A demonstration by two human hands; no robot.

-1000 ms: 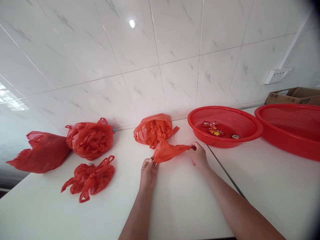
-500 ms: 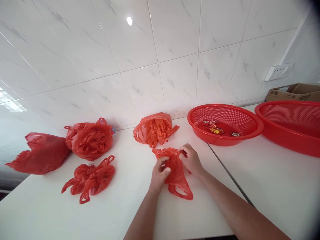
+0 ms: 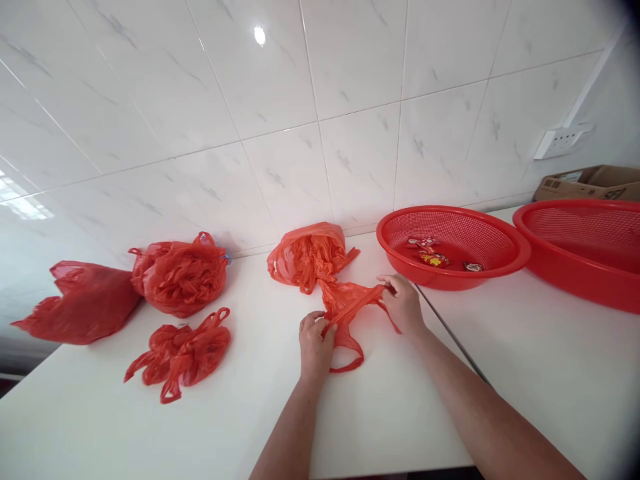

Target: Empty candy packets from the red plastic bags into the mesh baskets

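Observation:
A thin red plastic bag (image 3: 345, 300) is stretched between my two hands over the white table. My left hand (image 3: 316, 343) pinches its near left side, thumb against fingers. At the upper right, my right hand (image 3: 401, 303) grips the bag's other side. One handle loop hangs down toward me beside the left hand, and a narrow strip dangles under the right. Just behind, an open red bag stuffed with crumpled bags (image 3: 313, 257) lies against the wall; its loose ends meet or overlap the far edge of the held bag.
To the left sit a knotted red bag (image 3: 187, 350), a bulging bag of bags (image 3: 180, 277) and a full red bag (image 3: 93, 303). A red basket (image 3: 453, 280) with several small packets stands at right, beside another red basket (image 3: 580, 280). Behind is a cardboard box (image 3: 590, 183).
My hands have moved apart, the right one to the right and slightly away from me. The bag between them has gone from hanging loose to being pulled taut.

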